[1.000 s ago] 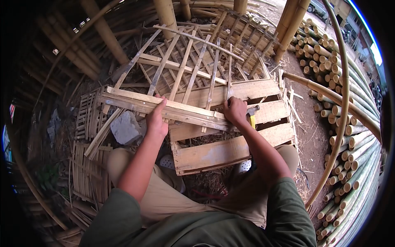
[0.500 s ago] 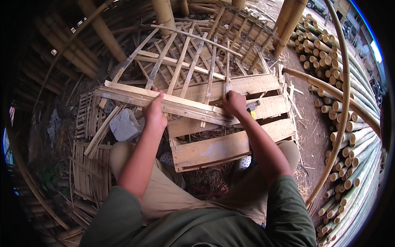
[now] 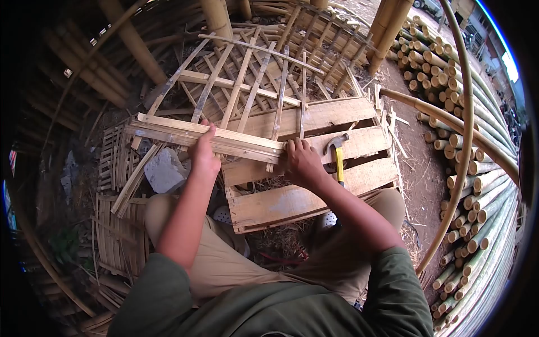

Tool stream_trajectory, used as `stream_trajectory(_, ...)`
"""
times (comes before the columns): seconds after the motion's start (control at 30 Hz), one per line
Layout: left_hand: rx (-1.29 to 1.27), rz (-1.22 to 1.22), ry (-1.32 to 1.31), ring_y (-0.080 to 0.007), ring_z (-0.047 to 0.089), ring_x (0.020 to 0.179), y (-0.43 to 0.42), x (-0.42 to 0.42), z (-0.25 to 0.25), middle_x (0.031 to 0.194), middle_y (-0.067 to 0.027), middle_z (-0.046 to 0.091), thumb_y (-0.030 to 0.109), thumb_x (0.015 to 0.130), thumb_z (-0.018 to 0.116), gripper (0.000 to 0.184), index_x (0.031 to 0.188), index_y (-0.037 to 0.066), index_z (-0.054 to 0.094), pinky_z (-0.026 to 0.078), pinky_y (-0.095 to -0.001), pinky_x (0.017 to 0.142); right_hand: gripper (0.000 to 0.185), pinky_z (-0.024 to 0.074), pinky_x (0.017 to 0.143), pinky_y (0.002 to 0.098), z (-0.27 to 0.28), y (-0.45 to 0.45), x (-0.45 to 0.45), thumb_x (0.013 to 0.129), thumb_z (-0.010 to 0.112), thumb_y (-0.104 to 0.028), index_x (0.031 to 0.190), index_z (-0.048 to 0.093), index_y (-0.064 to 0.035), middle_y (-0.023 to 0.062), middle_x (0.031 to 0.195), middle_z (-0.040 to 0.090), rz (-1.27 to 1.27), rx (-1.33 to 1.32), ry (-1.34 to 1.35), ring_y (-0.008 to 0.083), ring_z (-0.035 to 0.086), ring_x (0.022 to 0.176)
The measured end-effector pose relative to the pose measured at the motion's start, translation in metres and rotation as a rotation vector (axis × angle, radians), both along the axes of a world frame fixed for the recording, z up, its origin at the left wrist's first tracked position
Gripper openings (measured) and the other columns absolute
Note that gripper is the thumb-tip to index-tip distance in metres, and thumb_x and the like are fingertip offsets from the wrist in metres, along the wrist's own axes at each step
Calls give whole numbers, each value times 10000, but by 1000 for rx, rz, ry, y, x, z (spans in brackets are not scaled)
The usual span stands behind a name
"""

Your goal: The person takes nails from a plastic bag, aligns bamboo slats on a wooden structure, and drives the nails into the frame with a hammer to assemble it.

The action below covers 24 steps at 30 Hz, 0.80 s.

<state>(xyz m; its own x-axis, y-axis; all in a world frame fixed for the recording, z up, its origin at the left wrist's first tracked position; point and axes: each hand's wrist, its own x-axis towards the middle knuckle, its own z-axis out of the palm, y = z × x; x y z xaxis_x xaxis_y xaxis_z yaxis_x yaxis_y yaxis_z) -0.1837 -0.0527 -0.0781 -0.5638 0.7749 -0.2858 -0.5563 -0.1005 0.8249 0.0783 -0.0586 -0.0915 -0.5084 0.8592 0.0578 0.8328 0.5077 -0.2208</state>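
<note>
My left hand (image 3: 205, 151) is closed around the wooden slats (image 3: 247, 139) that run crosswise in front of me, its thumb along the upper side. My right hand (image 3: 303, 160) is wrapped over the right end of the same slats, fingers curled. Long thin strips (image 3: 238, 84) reach away from these slats and cross other strips, forming a lattice frame. Beneath it is a pale wooden crate (image 3: 292, 205) with gaps between its boards. A claw hammer (image 3: 338, 154) with a yellow handle lies on the crate, just right of my right hand.
A grey stone block (image 3: 167, 170) sits left of the crate, near slatted panels (image 3: 115, 224). Stacked bamboo poles (image 3: 477, 196) fill the right side. A bent bamboo pole (image 3: 449, 121) juts in from there. Upright bamboo posts (image 3: 216, 19) stand behind the frame.
My right hand has moved left and down, from a strip beside the slats onto their right end. The hammer, earlier partly behind my right arm, now shows more fully.
</note>
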Motion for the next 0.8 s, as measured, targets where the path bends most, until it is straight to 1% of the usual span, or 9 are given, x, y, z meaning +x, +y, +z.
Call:
stream_trajectory(0.03,4,1,-3,-170,573,1112,0,0,0,1200,-61,621,-12,795,717,471,1245,7,581,404,-326,1004,424,487,873,472,-8,-2,-4,762,624,-201,1078,506,55,252,1111,549,-1,1,0,391,547,1096)
stream_trajectory(0.1,-6,-2,0,-169,575,1113,-1,1,1,1200,-61,621,-14,798,714,474,1251,12,578,404,-326,1006,382,464,925,455,-23,-3,-11,780,563,-115,1097,509,92,292,1149,555,-56,307,15,406,536,1131)
stream_trajectory(0.13,-17,-6,3,-169,576,1114,-1,0,1,1200,-61,620,-15,800,711,477,1257,16,575,404,-327,1008,434,438,990,447,-25,-4,-12,802,540,-95,1165,491,138,333,1223,532,-70,289,-4,427,507,1195)
stream_trajectory(0.23,-2,-26,0,-169,568,1128,-2,-1,0,1206,-61,619,-13,806,708,490,1273,26,565,402,-330,1011,522,417,1032,453,-28,1,-14,812,526,-98,1251,441,171,362,1272,499,-41,245,-68,442,491,1229)
stream_trajectory(0.43,9,-135,-28,-177,542,1181,-7,-2,6,1259,-78,603,21,831,701,562,1352,16,489,389,-347,1025,533,453,995,470,-35,11,-14,790,511,-46,1246,433,218,431,1201,511,34,185,-77,492,549,1137)
stream_trajectory(0.57,24,-148,4,-183,541,1191,-5,-4,1,1280,-92,593,29,838,697,585,1373,12,462,386,-353,1031,452,500,911,451,-29,14,-16,760,514,-26,1136,491,225,417,1076,559,57,219,-59,475,597,1017)
stream_trajectory(0.63,42,-128,2,-188,541,1193,-3,-5,-1,1274,-101,597,25,835,697,583,1370,10,463,384,-356,1034,341,527,793,422,-19,16,-16,732,525,-21,997,533,193,346,927,591,94,123,-76,415,616,871)
stream_trajectory(0.73,36,-114,6,-189,543,1192,-1,-5,-2,1258,-102,603,24,830,702,584,1364,7,467,382,-360,1036,246,524,700,406,-18,16,-15,709,538,-19,892,539,146,272,803,582,125,212,-75,363,601,762)
stream_trajectory(0.8,43,-108,8,-189,546,1186,0,-5,-4,1251,-99,605,25,827,707,584,1360,10,471,385,-363,1031,236,524,693,405,-22,20,-15,705,540,-18,877,545,143,267,797,586,139,197,-73,366,604,761)
